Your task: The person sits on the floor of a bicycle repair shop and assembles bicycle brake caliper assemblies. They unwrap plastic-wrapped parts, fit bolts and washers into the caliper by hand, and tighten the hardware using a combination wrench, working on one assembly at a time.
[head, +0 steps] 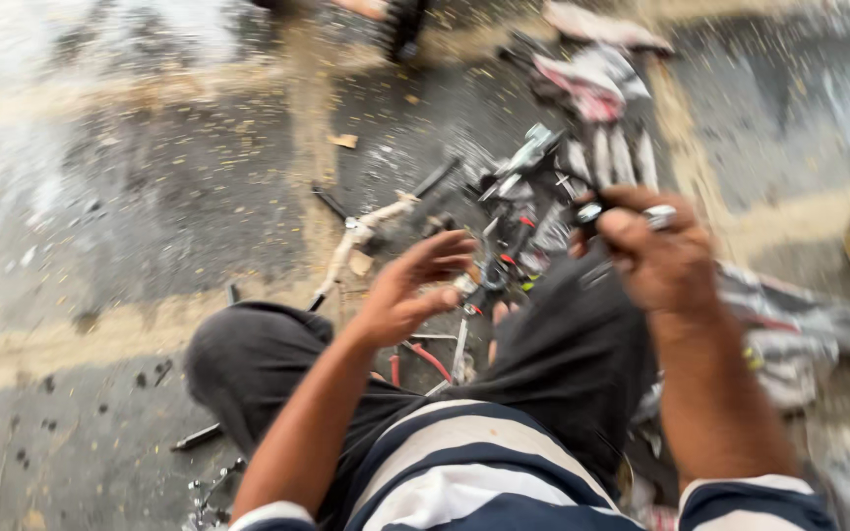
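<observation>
Small metal parts [484, 280] — a tangle of fittings with red wire ends, too blurred to name piece by piece — lay on the floor [150, 197] between the person's raised knees, just past the fingertips of the left hand. Farther left, a pale bent cable [356, 241] trailed across the wet, gritty concrete, and a few dark bolts [197, 437] sat beside the left knee, likely set within easy reach of someone crouching low.

The left hand [410, 290] came in from below, forearm angled up and to the right, palm turned inward. Its fingers were curled and spread apart, thumb below them, shaped as if cupping toward the parts; whether it actually touched them could not be told through the blur.

The right hand [656, 251] was lifted higher, wrist bent, back of the hand toward the camera. Its fingers were closed around a small dark piece with a silver end [592, 211] — held up clear of the heap. Beyond it a grey and pink rag [592, 84] lay bunched on the floor, well apart from both hands.
</observation>
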The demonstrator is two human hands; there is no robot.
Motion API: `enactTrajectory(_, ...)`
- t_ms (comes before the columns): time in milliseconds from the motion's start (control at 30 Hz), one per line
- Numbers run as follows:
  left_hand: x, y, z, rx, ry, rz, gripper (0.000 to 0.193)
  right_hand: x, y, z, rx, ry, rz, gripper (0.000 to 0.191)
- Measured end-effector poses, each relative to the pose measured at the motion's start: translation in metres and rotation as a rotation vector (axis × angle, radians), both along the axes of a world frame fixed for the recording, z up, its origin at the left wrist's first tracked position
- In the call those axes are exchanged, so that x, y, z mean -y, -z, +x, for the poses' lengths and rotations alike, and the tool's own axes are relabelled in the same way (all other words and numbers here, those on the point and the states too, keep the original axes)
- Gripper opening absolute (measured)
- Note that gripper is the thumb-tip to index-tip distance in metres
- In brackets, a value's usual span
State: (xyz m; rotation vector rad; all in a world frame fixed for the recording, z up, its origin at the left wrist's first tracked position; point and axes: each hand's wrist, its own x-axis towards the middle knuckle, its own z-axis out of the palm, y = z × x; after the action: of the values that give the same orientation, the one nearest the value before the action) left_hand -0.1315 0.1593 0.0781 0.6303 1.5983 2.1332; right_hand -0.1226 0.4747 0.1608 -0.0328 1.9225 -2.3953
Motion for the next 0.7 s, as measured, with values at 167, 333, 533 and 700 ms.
enactTrajectory(167, 0.023, 0.032, 0.001, 0.169, 0.196, 0.507, 0.101, 0.11, 0.097, -0.021, 0.277, -0.324, -0.407, 0.041)
enactTrajectory(333, 0.038, 0.056, 0.0, 0.385, 0.176, 0.648, 0.097, 0.135, 0.162, -0.023, 0.358, -0.331, -0.341, 0.039)
enactTrajectory(533, 0.041, 0.076, -0.001, 0.391, 0.152, 0.679, 0.086, 0.132, 0.178, -0.028, 0.405, -0.155, -0.022, 0.035)
enactTrajectory(700, 0.04, 0.087, 0.001, 0.372, -0.028, 0.508, 0.073, 0.137, 0.183, -0.027, 0.188, -0.21, 0.246, 0.04)
